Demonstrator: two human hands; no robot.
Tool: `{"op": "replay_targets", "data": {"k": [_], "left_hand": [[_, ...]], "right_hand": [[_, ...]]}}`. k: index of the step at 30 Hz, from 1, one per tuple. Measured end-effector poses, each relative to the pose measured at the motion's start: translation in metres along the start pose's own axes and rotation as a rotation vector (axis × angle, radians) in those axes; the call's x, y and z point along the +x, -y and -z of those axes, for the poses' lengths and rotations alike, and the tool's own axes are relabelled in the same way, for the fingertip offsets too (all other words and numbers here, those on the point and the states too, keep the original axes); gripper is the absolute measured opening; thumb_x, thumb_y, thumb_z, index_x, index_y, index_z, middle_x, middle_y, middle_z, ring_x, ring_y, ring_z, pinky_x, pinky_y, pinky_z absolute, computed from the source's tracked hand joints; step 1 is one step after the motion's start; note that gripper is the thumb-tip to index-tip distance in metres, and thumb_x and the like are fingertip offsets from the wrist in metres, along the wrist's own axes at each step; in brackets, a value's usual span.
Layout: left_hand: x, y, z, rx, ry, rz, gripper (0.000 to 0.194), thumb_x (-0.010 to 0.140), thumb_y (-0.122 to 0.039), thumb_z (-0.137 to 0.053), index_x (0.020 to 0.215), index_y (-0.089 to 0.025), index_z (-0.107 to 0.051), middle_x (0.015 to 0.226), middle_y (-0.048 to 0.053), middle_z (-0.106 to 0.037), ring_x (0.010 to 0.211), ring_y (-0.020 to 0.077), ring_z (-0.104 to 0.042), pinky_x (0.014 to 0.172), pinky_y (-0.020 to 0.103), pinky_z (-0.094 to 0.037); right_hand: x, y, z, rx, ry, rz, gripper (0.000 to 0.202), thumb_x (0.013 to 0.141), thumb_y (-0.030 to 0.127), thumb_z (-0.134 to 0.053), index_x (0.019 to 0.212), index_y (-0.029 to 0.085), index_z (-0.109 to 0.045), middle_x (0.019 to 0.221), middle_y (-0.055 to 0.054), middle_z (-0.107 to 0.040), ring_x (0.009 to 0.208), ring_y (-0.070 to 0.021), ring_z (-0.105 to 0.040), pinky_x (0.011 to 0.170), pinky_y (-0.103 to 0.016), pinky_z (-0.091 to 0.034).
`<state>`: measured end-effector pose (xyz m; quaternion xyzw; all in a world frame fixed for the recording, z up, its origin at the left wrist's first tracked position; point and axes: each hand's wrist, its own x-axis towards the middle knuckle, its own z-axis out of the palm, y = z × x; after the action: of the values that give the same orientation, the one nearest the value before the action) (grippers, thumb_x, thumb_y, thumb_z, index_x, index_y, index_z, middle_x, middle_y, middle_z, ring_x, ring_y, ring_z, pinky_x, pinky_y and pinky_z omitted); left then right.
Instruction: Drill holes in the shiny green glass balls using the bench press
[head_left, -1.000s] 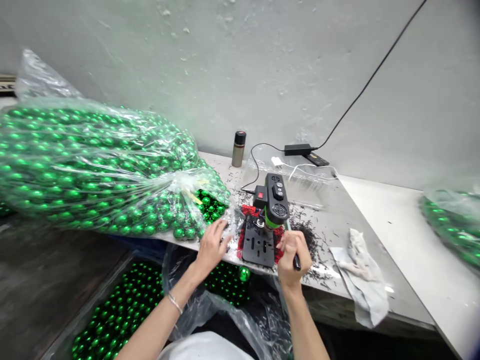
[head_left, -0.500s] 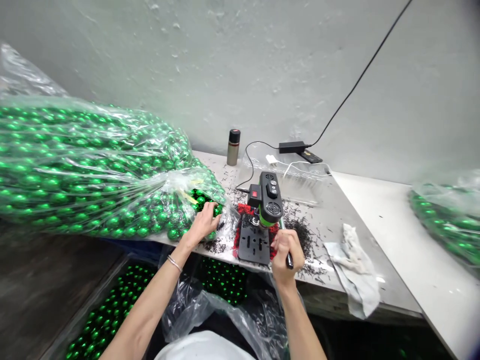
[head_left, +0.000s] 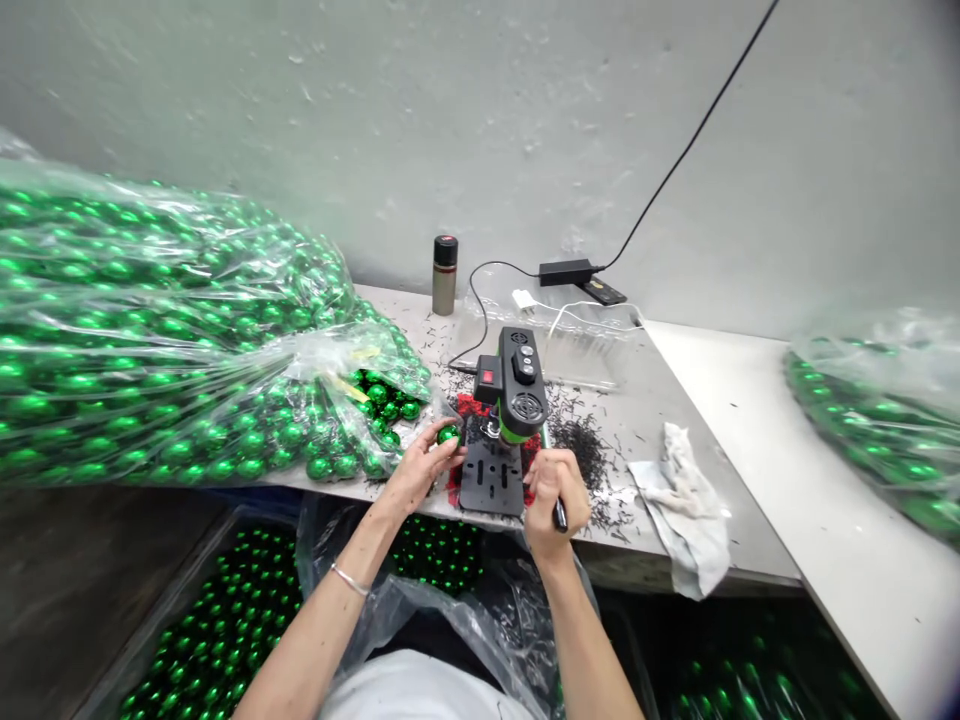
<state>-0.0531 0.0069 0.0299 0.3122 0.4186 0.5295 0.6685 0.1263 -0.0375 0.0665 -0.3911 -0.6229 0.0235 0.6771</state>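
Observation:
My left hand (head_left: 424, 465) is closed on a shiny green ball (head_left: 448, 434), held between thumb and fingers just left of a small black bench machine (head_left: 520, 385). The machine has a vented head, a red switch and a slotted black base plate (head_left: 491, 480). My right hand (head_left: 556, 495) is wrapped round a black-ended lever handle (head_left: 560, 516) at the machine's right side. Beside my left hand, loose green balls (head_left: 386, 400) show at the mouth of a large clear plastic bag (head_left: 300, 360) full of them.
Black shavings (head_left: 581, 450) lie scattered around the machine. A white cloth (head_left: 686, 530) hangs over the table's front edge. Behind stand a bottle (head_left: 445, 280), a clear tray (head_left: 585, 360) and a power adapter (head_left: 566, 272). Below are bins of green balls (head_left: 217, 610); another bag (head_left: 885, 430) is at right.
My left hand has come out of the bag's mouth and moved right toward the machine, a green ball now in its fingers. My right hand keeps its grip on the handle.

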Motion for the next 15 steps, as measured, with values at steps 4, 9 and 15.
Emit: {"op": "replay_targets", "data": {"k": [4, 9, 15], "left_hand": [[-0.001, 0.013, -0.007, 0.005, 0.028, 0.066, 0.05, 0.082, -0.036, -0.076, 0.129, -0.022, -0.067, 0.102, 0.005, -0.069, 0.086, 0.0147, -0.069, 0.068, 0.021, -0.054], [0.002, 0.026, -0.011, 0.378, 0.022, 0.004, 0.052, 0.085, -0.041, -0.07, 0.132, -0.02, -0.066, 0.111, 0.007, -0.073, 0.085, 0.0165, -0.067, 0.075, 0.027, -0.055], [0.004, 0.035, -0.018, 0.87, 0.056, -0.228, 0.041, 0.082, -0.038, -0.071, 0.118, -0.018, -0.069, 0.099, 0.006, -0.076, 0.085, 0.0217, -0.07, 0.08, 0.034, -0.056]], "right_hand": [[0.001, 0.003, 0.0, -0.014, -0.005, 0.009, 0.03, 0.095, 0.012, -0.044, 0.066, 0.022, -0.046, 0.068, 0.001, -0.052, 0.063, -0.0127, -0.053, 0.056, -0.028, -0.043], [0.004, 0.007, 0.0, -0.039, -0.008, 0.01, 0.03, 0.095, 0.011, -0.044, 0.066, 0.021, -0.045, 0.069, 0.001, -0.051, 0.061, -0.0113, -0.051, 0.055, -0.027, -0.043], [0.002, 0.007, 0.0, -0.034, 0.01, 0.004, 0.03, 0.095, 0.01, -0.045, 0.067, 0.021, -0.044, 0.07, 0.002, -0.051, 0.063, -0.0109, -0.051, 0.057, -0.026, -0.044]]}}
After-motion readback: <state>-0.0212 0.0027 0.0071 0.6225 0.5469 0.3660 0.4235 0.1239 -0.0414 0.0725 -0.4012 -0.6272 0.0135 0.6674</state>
